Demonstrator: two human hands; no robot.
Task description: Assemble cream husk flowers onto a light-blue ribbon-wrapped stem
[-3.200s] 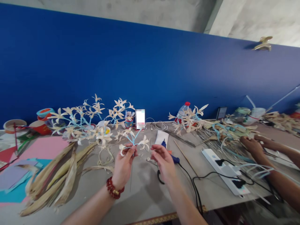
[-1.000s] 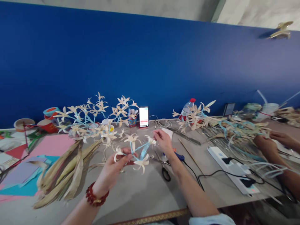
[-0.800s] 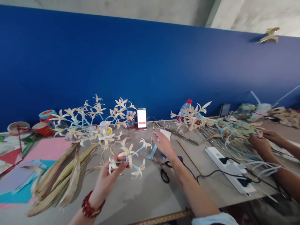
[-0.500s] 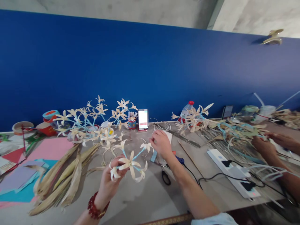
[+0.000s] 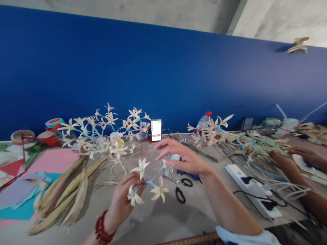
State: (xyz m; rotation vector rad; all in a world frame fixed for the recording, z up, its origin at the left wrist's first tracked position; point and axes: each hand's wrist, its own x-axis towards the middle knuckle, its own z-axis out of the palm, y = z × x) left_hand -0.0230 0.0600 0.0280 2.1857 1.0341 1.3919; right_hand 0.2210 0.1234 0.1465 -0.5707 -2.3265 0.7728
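Above the table's middle, my left hand (image 5: 125, 197), with a red bead bracelet at the wrist, pinches a branch of cream flowers (image 5: 159, 190) by its blue-wrapped stems. Blossoms fan out around my fingertips. My right hand (image 5: 182, 158) hovers at the branch's upper right blossom, fingers spread; whether a fingertip touches that blossom I cannot tell. Below the right hand lie scissors (image 5: 180, 194) with black handles and a blue tool (image 5: 194, 176), partly hidden by that hand.
Finished flower sprays (image 5: 94, 131) stand at the back left, beside a lit phone (image 5: 156, 131). Dried husks (image 5: 61, 200) and coloured paper (image 5: 55, 161) lie left. A power strip (image 5: 251, 190) with cables is at right, near another person's hands (image 5: 288, 163).
The flower branch has turned in my left hand, so its blossoms face differently. My right hand has moved a little right and its fingers have spread. More of the scissors shows.
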